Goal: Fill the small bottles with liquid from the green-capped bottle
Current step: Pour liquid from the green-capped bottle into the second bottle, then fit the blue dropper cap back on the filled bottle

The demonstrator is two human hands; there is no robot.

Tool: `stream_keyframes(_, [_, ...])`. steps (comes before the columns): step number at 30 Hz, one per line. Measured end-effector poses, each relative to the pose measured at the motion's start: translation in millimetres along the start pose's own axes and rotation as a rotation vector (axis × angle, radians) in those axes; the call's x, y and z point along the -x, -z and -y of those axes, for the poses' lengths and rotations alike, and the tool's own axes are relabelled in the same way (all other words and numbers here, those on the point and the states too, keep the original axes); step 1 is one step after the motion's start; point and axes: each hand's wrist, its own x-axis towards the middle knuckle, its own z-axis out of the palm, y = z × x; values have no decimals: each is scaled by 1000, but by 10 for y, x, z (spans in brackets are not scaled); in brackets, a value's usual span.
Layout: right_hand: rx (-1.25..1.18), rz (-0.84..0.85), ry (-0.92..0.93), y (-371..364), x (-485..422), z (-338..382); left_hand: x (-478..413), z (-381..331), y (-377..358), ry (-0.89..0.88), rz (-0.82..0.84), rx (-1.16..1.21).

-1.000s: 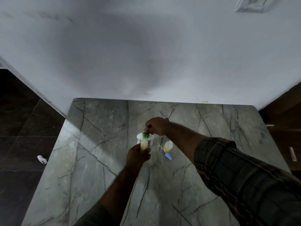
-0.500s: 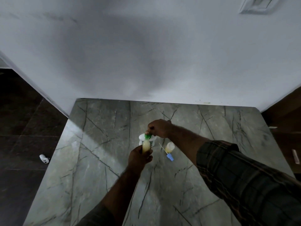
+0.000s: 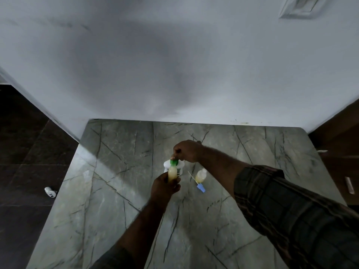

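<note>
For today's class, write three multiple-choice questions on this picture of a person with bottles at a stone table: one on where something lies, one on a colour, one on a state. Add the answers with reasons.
1. Where does the blue-ended tool lie?
A. On the floor
B. On the table, right of the held bottle
C. In the left hand

2. What colour is the cap of the held bottle?
A. Red
B. Green
C. Black

3. What is the state of the held bottle?
A. Lying flat on the table
B. Upright, gripped by one hand, with the other hand at its cap
C. Tipped upside down

Answers:
1 B: the blue-ended tool rests on the table beside the small bottle.
2 B: the cap is green.
3 B: the left hand holds the green-capped bottle upright while the right hand pinches the cap.
</note>
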Motion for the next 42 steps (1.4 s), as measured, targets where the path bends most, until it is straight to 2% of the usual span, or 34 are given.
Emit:
stream_keyframes(10, [-81,11,-22,-48,68,38,-2,21,4,0,0,34])
stream_keyframes(14, [-118,-36,-95,-67,166,20,-2,7,3,-34,15,37])
stream_keyframes(17, [-275,-217,-209,-125,330,13,3,42,2,-51,34,57])
stream_keyframes(20, [-501,-538,-337,-407,658,-56,-11,88,17,-66,49,77])
stream_keyframes(22, [-647,-763,-495,-728,923,-201,-31,117,37,-89,56,42])
stream_keyframes(24, [-737,-900,-731,-1065,1158,-408,-51,150,62,-112,60,4])
stream_keyframes(26, [-744,-862,-915,-1364,1296,-599,-65,180,73,-113,61,-1])
stream_keyframes(27, [-724,-793,-937,-1484,1316,-667,-71,193,73,-109,60,-3])
stream_keyframes(29, [-677,-664,-896,-1633,1290,-713,-74,221,76,-102,61,-4])
stream_keyframes(34, [-580,-487,-726,-1697,1079,-653,-37,270,83,-96,43,-23])
stream_keyframes(38, [-541,-577,-720,-1736,958,-542,25,303,144,-106,29,-26])
stream_keyframes(42, [-517,-559,-735,-1762,889,-495,73,349,252,-125,18,-78])
